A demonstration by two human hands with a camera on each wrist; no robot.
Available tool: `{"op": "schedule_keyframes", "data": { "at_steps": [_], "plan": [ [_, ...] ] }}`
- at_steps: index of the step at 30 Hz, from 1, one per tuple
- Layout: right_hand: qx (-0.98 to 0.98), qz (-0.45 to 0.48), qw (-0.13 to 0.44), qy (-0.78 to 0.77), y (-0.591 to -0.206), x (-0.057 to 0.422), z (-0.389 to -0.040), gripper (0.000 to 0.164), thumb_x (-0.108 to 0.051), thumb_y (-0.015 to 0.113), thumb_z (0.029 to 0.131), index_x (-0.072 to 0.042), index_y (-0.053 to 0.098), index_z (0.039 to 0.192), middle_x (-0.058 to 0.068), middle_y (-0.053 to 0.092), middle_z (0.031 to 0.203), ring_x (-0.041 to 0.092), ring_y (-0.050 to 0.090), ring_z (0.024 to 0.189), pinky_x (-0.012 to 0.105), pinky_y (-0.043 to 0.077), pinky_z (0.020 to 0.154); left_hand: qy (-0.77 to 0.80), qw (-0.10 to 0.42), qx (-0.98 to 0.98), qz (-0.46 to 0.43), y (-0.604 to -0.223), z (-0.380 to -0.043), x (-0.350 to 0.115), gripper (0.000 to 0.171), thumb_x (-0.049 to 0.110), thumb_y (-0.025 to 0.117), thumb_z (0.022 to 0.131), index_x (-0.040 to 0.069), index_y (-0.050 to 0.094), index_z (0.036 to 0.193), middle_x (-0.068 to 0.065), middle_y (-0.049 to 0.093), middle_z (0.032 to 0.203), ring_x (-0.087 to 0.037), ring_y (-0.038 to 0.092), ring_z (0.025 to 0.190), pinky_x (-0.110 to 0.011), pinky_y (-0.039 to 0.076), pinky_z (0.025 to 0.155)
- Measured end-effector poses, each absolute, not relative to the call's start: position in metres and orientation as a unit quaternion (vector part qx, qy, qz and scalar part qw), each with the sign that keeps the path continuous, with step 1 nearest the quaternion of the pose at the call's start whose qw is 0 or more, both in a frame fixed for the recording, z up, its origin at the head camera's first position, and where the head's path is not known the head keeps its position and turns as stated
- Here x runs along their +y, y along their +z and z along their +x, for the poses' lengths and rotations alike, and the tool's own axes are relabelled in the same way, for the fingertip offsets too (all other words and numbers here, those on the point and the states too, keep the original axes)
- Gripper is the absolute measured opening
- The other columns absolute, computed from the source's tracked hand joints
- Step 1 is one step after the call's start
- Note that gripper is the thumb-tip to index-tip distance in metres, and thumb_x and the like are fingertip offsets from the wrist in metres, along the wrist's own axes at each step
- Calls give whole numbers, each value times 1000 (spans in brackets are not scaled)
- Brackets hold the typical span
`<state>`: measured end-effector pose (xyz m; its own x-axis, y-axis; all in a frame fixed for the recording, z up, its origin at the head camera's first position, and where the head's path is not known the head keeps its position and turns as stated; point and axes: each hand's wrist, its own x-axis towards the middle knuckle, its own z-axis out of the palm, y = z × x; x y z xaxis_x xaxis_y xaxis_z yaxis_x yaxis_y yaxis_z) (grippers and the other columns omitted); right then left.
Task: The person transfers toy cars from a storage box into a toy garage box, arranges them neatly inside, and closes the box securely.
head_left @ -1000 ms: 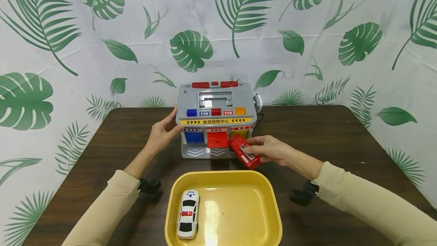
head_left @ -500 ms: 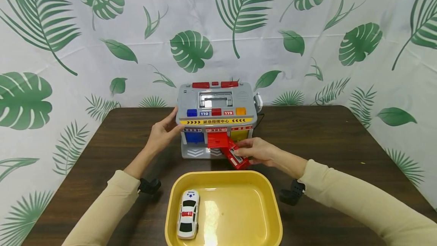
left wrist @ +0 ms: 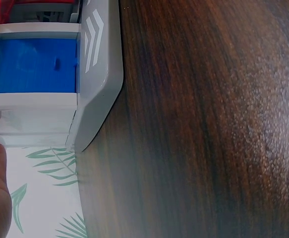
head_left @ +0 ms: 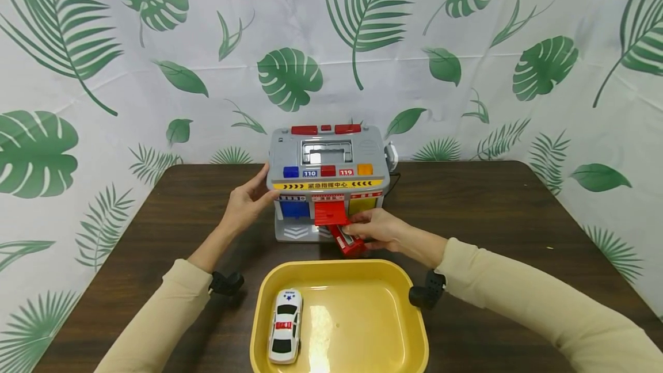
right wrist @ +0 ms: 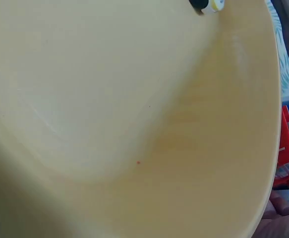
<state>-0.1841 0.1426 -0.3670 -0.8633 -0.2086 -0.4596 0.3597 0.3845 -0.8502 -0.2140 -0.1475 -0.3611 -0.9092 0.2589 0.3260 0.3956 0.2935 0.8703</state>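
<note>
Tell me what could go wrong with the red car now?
The red car sits slanted in the right hand, its far end hidden by the red door, so it might bump or jam there.

The left hand touches the station's side; if it let go, a push might slide the station.

The right wrist's black camera is close to the tray, so it might knock it and jiggle the white car.

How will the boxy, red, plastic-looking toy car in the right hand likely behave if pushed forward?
The red toy car is probably stiff: its edges look straight under the pinching fingers. Likely light, as the right hand alone holds it. Pushed at this slant, it may catch around the raised, red, plastic-looking door hiding its front.
</note>
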Motion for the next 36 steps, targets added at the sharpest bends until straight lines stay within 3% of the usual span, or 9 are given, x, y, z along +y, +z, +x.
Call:
{"op": "schedule_keyframes", "data": {
  "at_steps": [14, 24, 28, 34, 36],
  "plan": [
    [770, 76, 242, -585, -372, 129, -185, 43, -17, 66, 88, 4, 52, 122, 14, 59, 110, 19, 53, 86, 39, 57, 78, -562, 63, -797, -212, -368, -219, -148, 65, 5, 61, 90, -4, 26, 145, -25, 40, 141, -39, 51, 120, -36, 47, 91],
    [773, 76, 211, -593, -372, 122, -186, 36, -14, 63, 90, 7, 53, 117, 14, 58, 107, 16, 51, 78, 40, 58, 77, -568, 69, -793, -208, -391, -235, -154, 66, 14, 62, 91, 11, 28, 147, -17, 44, 142, -32, 53, 120, -28, 49, 90],
    [772, 87, 210, -594, -376, 121, -186, 37, -15, 64, 89, 7, 53, 116, 12, 58, 104, 17, 54, 80, 41, 58, 75, -567, 74, -793, -211, -393, -236, -154, 66, 16, 63, 91, 10, 29, 147, -17, 45, 141, -33, 53, 120, -25, 49, 89],
    [776, 95, 214, -585, -378, 121, -185, 44, -19, 65, 89, 5, 49, 122, 18, 56, 118, 23, 56, 91, 39, 59, 71, -570, 75, -790, -214, -393, -235, -154, 66, 15, 63, 91, 9, 29, 147, -17, 45, 141, -33, 53, 120, -22, 49, 89],
    [784, 93, 220, -573, -378, 122, -184, 44, -22, 64, 89, 4, 48, 121, 18, 56, 115, 25, 56, 90, 39, 59, 69, -572, 71, -789, -213, -392, -235, -154, 65, 14, 62, 91, 11, 29, 147, -17, 44, 141, -32, 53, 121, -25, 49, 90]
  ]
}}
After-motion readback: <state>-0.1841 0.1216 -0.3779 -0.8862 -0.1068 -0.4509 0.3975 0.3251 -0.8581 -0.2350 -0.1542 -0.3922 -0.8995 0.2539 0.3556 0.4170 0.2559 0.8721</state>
